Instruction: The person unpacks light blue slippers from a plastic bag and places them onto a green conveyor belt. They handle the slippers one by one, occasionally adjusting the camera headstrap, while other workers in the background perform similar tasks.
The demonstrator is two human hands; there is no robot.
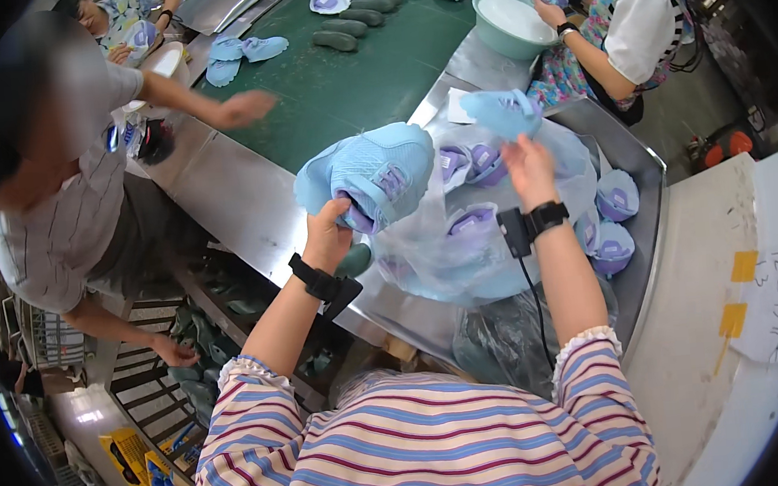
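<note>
My left hand [326, 234] is closed around a pale blue shoe [370, 176], soft knit with purple lining, held up above the steel table [240, 204]. My right hand [529, 166] pinches a floppy light blue insole [502, 111] between its fingertips, as far as I can tell from behind. Below both lies a crinkled clear plastic bag [463, 255] full of more blue and purple shoes. Beyond it runs a green belt [349, 82] carrying dark soles [345, 29]. A person in a grey striped shirt reaches a hand [241, 108] over the belt.
</note>
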